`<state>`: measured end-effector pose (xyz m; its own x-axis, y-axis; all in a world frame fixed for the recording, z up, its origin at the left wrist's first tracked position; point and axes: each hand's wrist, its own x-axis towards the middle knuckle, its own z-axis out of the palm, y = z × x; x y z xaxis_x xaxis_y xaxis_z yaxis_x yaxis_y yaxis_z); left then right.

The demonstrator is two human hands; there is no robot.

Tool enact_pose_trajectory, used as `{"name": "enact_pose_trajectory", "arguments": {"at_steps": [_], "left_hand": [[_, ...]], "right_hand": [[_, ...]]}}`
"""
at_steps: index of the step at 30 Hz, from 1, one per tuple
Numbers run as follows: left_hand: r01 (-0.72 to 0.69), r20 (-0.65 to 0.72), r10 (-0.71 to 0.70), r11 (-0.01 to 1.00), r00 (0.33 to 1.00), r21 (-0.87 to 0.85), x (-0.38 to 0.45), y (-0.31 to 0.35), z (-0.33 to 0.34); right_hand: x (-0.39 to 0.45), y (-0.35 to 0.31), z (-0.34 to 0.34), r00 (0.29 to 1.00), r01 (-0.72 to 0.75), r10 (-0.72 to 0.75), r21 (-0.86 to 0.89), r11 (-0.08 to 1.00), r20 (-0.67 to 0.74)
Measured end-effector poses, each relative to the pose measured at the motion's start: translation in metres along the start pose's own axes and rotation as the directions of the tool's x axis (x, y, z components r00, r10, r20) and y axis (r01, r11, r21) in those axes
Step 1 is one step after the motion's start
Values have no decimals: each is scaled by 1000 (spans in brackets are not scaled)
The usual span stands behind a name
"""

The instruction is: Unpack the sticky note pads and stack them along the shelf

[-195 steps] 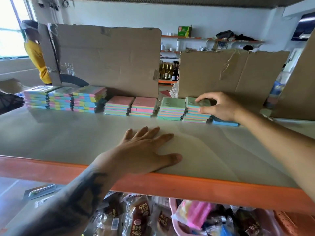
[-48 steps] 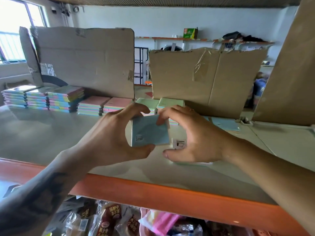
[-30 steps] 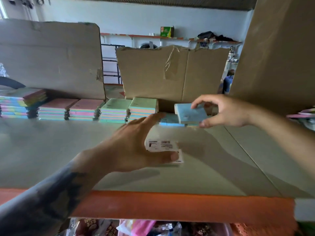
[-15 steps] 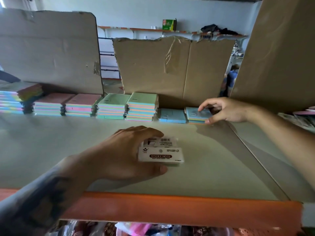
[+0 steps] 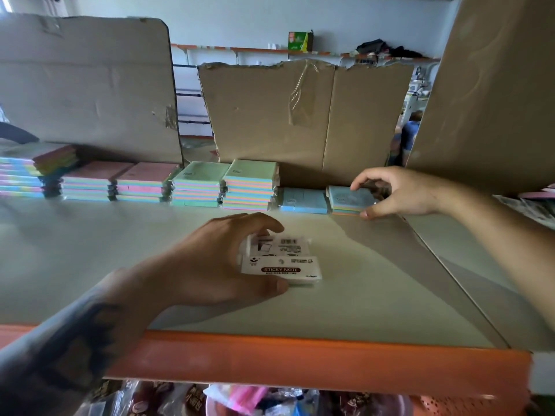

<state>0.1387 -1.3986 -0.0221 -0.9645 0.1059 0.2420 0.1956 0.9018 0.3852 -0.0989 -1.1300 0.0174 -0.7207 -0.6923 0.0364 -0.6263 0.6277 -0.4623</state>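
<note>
Left hand [image 5: 210,265] clasps white packet [image 5: 282,261]; right hand [image 5: 399,192] pinches blue pad [image 5: 350,198].

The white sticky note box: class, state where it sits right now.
In the head view, the white sticky note box lies mid-shelf near the front, under the left hand, in front of the green-topped stacks.

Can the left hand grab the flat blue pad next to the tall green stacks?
Probably yes, but not right away. The left hand grips the white sticky note box. Bare shelf lies between it and the blue pad.
</note>
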Motion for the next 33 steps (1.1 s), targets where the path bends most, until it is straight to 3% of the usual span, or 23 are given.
{"name": "enact_pose_trajectory", "arguments": {"at_steps": [3,7,10,14,17,20,22,26,29,33], "left_hand": [[21,-35,-22,999,999,-30,0,0,-2],[26,-107,-46,983,993,-179,-1,-2,-4],[12,-139,-64,938,988,-346,0,-1,-5],[43,-80,-101,845,992,-533,1,4,-9],[27,-94,-96,827,991,-562,2,7,-8],[-49,-249,-67,900,966,-433,0,4,-8],[-114,-365,40,976,930,-184,-3,3,-11],[-173,-396,241,964,886,201,-6,9,-14],[-159,-419,292,933,860,324,-6,12,-11],[-115,-363,245,932,899,344,-7,7,-15]], "right_hand": [[-21,-36,1,965,182,-210,-176,967,-157],[-52,-89,22,921,386,-389,-52,921,-40],[-60,-109,39,884,467,-467,-28,884,8],[-52,-110,58,833,519,-525,-83,851,-172],[-49,-109,61,867,468,-447,53,882,-223],[-44,-106,60,908,412,-377,229,882,-183],[-41,-107,59,936,352,-321,358,865,-144],[-39,-109,59,974,217,-217,570,793,-68],[-38,-109,63,983,116,-181,693,712,21],[-33,-109,71,986,32,-142,743,669,85]]}}
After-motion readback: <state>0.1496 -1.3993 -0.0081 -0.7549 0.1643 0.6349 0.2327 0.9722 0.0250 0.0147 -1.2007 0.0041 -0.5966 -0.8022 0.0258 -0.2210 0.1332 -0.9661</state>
